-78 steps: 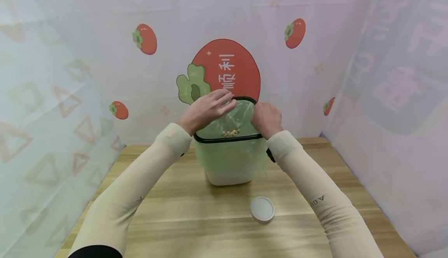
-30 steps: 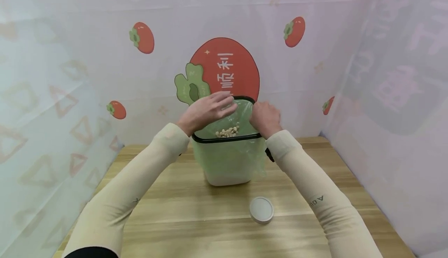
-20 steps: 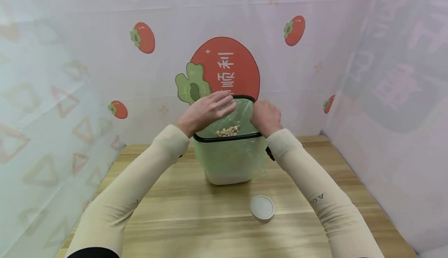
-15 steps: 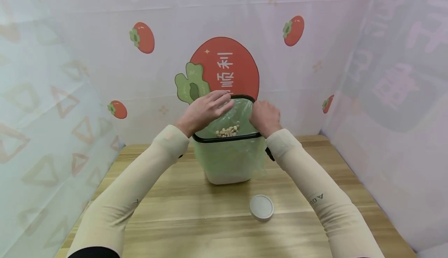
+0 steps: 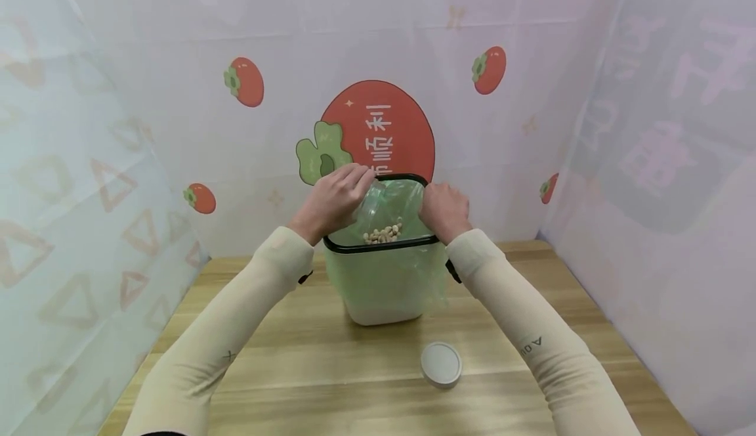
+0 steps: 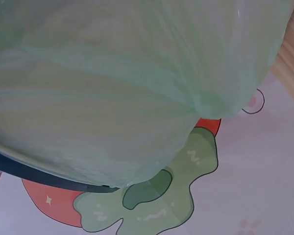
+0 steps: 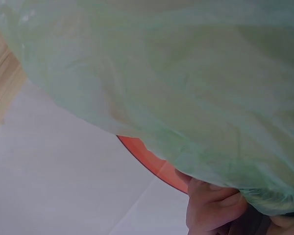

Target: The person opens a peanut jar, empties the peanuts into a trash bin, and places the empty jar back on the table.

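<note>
You have both hands at opposite sides of the white bin (image 5: pixel 385 310), which stands upright on the table (image 5: pixel 295 373) straight ahead of you, giving each arm a similar reach. Its green plastic liner (image 5: pixel 406 203) is inside the mouth and folded over the black rim (image 5: pixel 384 247); that overhang probably keeps the film from slipping down inside.

Your left hand (image 5: pixel 333 203) appears to pinch the liner at the left side, where a fold of film stretches up beside your fingers; its fingertips are hidden. Your right hand (image 5: pixel 445 209) has its fingers curled on the film at the right edge, knuckles uppermost, and the right wrist view shows those fingers right against the bag. Holding opposite sides likely shares the pull evenly and leaves the opening wide between your hands.

Small pale pellets (image 5: pixel 384 234) lie heaped inside the liner; their weight probably helps settle the bag. They are too small to identify. A round white lid (image 5: pixel 441 364) lies flat in front of the bin, apart from it and out of your hands' way.
</note>
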`<state>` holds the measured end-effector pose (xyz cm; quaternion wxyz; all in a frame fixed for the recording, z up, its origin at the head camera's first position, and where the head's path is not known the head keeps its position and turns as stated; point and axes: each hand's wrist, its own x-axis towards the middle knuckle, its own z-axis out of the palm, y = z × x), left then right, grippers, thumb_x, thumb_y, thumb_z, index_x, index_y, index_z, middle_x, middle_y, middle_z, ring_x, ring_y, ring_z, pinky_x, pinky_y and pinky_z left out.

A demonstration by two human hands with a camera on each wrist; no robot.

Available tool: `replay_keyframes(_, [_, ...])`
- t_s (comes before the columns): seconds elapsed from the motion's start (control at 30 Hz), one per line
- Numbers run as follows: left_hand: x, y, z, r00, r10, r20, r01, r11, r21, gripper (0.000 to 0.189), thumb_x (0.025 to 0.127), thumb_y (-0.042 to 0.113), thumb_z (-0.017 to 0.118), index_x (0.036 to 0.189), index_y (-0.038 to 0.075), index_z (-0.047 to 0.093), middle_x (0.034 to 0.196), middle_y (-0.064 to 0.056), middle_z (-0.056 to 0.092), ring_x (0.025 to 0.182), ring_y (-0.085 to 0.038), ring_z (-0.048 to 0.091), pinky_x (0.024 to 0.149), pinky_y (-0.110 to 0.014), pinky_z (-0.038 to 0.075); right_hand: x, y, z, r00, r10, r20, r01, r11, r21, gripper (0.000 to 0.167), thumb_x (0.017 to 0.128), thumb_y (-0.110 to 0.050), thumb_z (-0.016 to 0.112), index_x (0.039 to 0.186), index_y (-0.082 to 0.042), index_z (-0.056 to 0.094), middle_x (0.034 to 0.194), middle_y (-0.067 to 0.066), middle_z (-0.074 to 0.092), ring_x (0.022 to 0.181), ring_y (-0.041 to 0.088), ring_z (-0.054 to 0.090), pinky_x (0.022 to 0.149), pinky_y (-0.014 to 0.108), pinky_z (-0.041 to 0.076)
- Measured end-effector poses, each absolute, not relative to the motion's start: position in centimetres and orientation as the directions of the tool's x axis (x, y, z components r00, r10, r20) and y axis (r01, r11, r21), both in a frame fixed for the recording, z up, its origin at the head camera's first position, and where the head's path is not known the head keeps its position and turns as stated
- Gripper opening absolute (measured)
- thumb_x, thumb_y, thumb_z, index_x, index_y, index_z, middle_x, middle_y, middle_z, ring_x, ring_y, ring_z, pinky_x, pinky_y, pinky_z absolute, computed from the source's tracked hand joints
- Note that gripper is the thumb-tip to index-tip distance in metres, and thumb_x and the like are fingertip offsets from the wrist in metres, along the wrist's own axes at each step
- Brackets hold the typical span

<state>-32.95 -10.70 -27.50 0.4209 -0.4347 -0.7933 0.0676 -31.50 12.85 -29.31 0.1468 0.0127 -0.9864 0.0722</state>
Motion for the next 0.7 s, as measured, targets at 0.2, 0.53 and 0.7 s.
replay_keyframes(0.2, [-32.9,-11.0,-27.7,-0.338,0.681,0.650,0.673,0.657,-0.339,0.049,0.077,-0.001,0.077,0.124,-0.002,0.065,0.123,-0.018,0.073,0.117,-0.033,0.070,0.096,-0.043,0.063,-31.7,13.0,-29.6,-0.956,-0.007,0.295,-0.053,0.988,-0.148,0.036,0.103,-0.009,0.051,0.067,-0.011,0.054,0.068,0.012,0.060,0.055,0.022,0.053,0.044,0.036,0.039])
replay_keyframes(0.53, [-32.2,-11.1,-27.3,-0.492,0.599,0.632,0.666,0.727,-0.170,0.082,0.066,0.021,0.098,0.135,-0.004,0.061,0.133,-0.019,0.070,0.127,-0.035,0.065,0.101,-0.048,0.061,-31.9,13.2,-29.3,-0.959,-0.003,0.283,-0.045,0.989,-0.143,0.039,0.103,-0.008,0.049,0.064,-0.013,0.049,0.061,0.007,0.049,0.053,0.020,0.046,0.043,0.034,0.034])
replay_keyframes(0.7, [-32.0,-11.1,-27.6,-0.534,0.564,0.630,0.668,0.738,-0.095,0.086,0.064,0.025,0.101,0.136,-0.003,0.061,0.134,-0.020,0.069,0.129,-0.036,0.064,0.104,-0.050,0.059,-32.0,13.0,-29.4,-0.964,-0.003,0.265,-0.044,0.988,-0.145,0.039,0.104,-0.009,0.050,0.065,-0.013,0.049,0.062,0.007,0.048,0.053,0.019,0.043,0.043,0.033,0.032])
